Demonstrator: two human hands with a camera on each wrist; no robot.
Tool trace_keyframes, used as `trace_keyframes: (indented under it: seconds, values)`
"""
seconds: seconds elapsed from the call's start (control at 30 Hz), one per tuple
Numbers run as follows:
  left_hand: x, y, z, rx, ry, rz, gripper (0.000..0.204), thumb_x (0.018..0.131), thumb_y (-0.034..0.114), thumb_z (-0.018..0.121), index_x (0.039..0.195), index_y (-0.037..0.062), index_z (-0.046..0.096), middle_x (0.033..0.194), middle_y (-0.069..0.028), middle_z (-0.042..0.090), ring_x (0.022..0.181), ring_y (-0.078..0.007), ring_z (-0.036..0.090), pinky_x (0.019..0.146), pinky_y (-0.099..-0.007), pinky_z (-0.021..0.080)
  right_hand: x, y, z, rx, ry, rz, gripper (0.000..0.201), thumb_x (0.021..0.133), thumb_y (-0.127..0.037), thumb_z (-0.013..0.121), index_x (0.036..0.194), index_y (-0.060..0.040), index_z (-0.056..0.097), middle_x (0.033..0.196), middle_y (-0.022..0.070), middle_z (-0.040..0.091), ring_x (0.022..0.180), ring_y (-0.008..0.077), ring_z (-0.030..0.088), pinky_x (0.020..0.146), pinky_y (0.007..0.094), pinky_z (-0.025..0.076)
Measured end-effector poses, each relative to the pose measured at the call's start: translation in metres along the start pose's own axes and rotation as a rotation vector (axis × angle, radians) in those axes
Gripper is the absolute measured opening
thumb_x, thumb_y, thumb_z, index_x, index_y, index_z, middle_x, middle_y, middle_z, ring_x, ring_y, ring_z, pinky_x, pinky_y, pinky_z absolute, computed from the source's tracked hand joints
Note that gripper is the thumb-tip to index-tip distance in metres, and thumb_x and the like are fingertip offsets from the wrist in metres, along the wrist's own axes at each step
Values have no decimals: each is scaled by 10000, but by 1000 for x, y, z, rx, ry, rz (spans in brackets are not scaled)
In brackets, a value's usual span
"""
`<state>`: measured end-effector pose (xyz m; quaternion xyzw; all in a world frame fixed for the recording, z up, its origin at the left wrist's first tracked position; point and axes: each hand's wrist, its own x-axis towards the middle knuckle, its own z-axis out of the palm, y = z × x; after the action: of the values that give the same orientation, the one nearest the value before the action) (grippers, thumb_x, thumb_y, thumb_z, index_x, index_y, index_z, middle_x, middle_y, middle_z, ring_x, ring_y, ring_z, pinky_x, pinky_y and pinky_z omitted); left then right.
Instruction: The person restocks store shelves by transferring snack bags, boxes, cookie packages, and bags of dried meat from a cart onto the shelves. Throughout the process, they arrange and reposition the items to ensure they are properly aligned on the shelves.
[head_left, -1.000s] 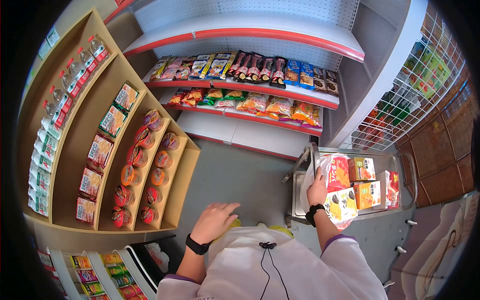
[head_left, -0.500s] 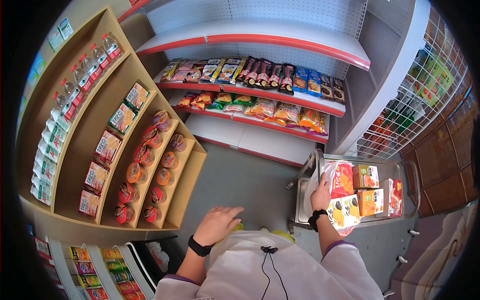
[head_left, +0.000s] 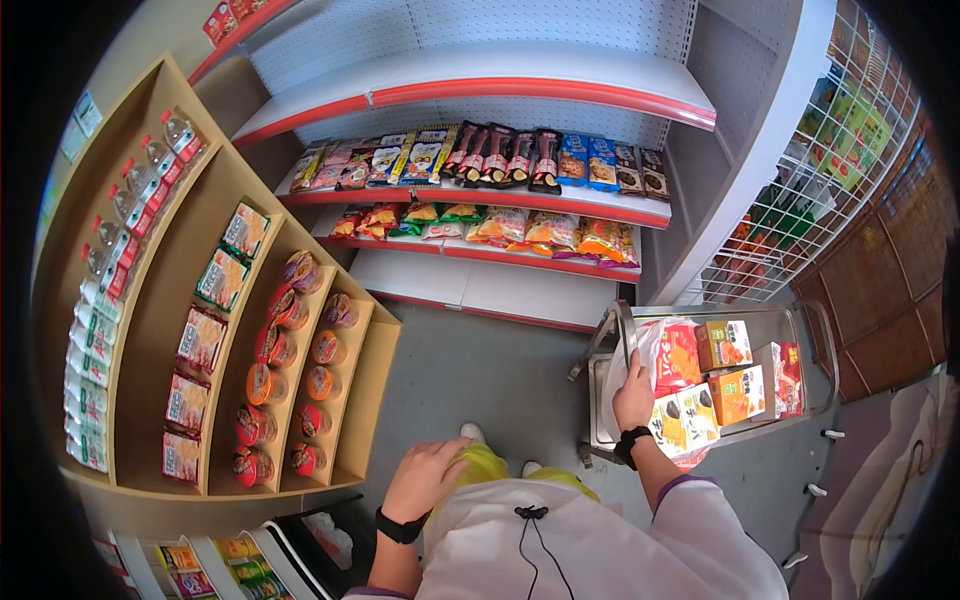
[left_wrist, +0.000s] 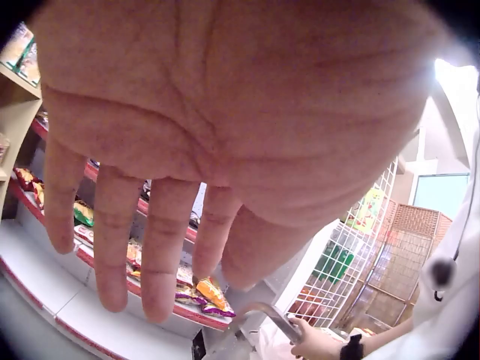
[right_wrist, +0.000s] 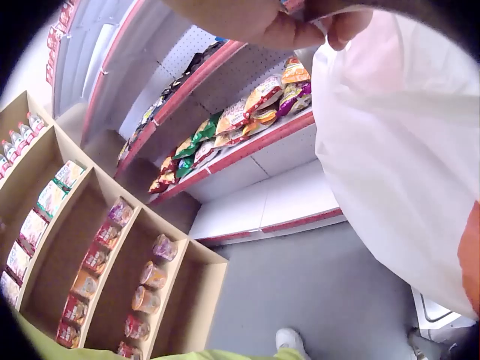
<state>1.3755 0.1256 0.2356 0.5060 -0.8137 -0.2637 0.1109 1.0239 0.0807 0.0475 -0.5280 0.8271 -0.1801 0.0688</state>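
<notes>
At the right in the head view, my right hand [head_left: 633,400] grips the metal handle [head_left: 627,335] of a cart. A white plastic bag [right_wrist: 390,142] hangs close by that hand and fills much of the right wrist view. On the cart's tray [head_left: 770,428] lie a red snack pack [head_left: 678,357], white-and-yellow boxes [head_left: 687,418], orange-brown boxes [head_left: 738,393] and a red-and-white box [head_left: 787,380]. My left hand [head_left: 425,480] hangs in front of my body with nothing in it. Its palm and straight, loosely spread fingers [left_wrist: 112,240] show in the left wrist view.
Ahead is a red-edged shelf unit [head_left: 540,90] with snack packs [head_left: 500,155] and chip bags [head_left: 550,230]. A wooden shelf [head_left: 385,345] at the left holds bottles [head_left: 180,135], boxes [head_left: 203,338] and cup noodles [head_left: 265,383]. A white wire grid [head_left: 790,220] stands beyond the cart on grey floor [head_left: 480,370].
The head view swung one way and back, and now shows more of my yellow trousers and shoes. My left hand sits slightly lower. My right hand keeps its hold on the handle.
</notes>
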Motion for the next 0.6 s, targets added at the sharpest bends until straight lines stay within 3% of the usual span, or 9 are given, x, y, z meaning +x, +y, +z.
trace_keyframes:
  seconds: [0.07,0.3,0.4,0.6]
  values:
    - [3,-13,-3,-8,-1,-53,314,829,148,609,1131,71,572,910,-141,650,862,-336,610,762,-402,487,3,-1,-1,-16,-24,18,713,762,46,487,1425,-70,249,999,199,479,926,371,539,772,433,468]
    - [74,-64,-17,-85,-68,-99,308,845,165,602,1137,71,570,922,-137,653,856,-342,613,752,-413,489,9,-9,-1,-48,-67,67,729,737,34,500,1418,-69,261,1013,198,481,887,378,553,724,436,485]
    - [132,-81,-25,-64,-81,11,335,834,160,596,1156,77,554,919,-148,639,875,-333,604,804,-419,474,12,-12,1,-43,-25,52,704,745,32,492,1408,-84,285,1034,180,491,879,366,562,703,434,492]
    - [246,-98,-64,-66,-111,245,367,846,170,586,1198,86,529,1070,-150,590,1002,-338,551,892,-417,439,20,-22,-3,-80,-72,127,654,767,20,483,1389,-90,312,1062,170,514,868,366,571,690,429,502]
